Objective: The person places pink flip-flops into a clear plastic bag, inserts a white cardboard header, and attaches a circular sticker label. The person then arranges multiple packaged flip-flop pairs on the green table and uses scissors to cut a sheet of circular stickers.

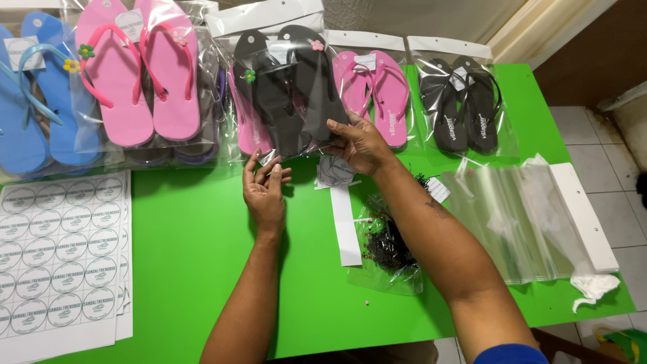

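Both hands, left hand; right hand, on bagged black sandals; round-sticker sheet leftward.

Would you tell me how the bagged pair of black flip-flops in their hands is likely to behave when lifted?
The black flip-flops look like thin foam, so probably light and slightly bendy. Their glossy clear bag may feel slippery, and the right hand grips only the lower edge while the left hand sits just below it, so it may sag or slide.
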